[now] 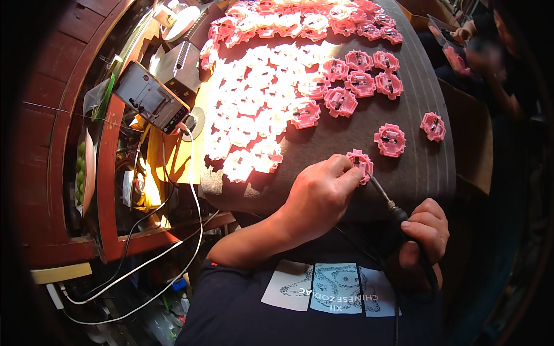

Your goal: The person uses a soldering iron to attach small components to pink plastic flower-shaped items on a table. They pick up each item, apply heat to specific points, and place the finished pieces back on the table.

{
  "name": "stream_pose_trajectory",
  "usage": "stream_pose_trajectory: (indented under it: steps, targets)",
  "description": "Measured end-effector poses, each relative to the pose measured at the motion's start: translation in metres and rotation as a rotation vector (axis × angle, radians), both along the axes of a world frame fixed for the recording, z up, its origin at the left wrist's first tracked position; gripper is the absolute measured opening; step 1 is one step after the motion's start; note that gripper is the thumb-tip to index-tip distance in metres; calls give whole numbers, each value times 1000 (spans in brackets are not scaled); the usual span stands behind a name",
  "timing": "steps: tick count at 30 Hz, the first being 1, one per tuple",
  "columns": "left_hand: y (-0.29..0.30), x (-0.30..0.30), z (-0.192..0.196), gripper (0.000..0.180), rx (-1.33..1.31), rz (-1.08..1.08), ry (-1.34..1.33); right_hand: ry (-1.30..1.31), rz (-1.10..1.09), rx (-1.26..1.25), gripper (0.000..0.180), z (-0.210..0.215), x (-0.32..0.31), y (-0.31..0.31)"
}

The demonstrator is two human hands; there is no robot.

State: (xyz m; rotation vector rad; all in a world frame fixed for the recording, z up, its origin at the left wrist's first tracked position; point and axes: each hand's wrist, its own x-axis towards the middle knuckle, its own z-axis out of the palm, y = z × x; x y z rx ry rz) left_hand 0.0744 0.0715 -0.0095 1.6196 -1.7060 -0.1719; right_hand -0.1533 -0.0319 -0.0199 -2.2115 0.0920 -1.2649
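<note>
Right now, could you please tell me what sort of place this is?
Probably a small assembly workshop: rows of pink plastic parts cover much of a dark work surface, and the right hand holds a tool resembling a soldering iron.

L side: phone (150,98), scrn lit | wht cbl (193,167) at phone | gry box (179,66) adj. | red wd frame (107,184)

One soldering iron (392,204) in the right fingers (426,232), one pink part (364,163) at the left fingers (339,166) — two loose pink parts (390,140) beyond them rightward, one phone (151,97) leftward — glare leaves the massed rows (314,85) uncountable.
</note>
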Motion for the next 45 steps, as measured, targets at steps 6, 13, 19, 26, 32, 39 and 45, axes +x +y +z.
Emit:
stream_pose_trajectory:
  steps: [6, 13, 19, 26, 32, 39, 45]
  targets:
    - [-1, -1, 0, 28, -5, 0, 9, -14, 4, -27, 21, -4, 2, -1]
    - [-1, -1, 5, 27, 18, -2, 9, 2, 14, -41, 19, -1, 4, -2]
    - [0, -2, 5, 26, 19, 2, 20, 10, 22, -47, 21, 0, 4, -3]
    - [-1, -2, 5, 23, 20, 7, 24, 38, 22, -65, 22, 5, 5, -3]
    - [-1, -3, 5, 23, 19, 13, 29, 63, 19, -86, 24, 8, 4, -3]
    - [2, -3, 4, 23, 8, 29, 26, 14, 16, -67, 21, 1, 0, -4]
    - [0, -4, 3, 24, 6, 24, 33, -131, -158, 37, 33, -13, -5, -4]
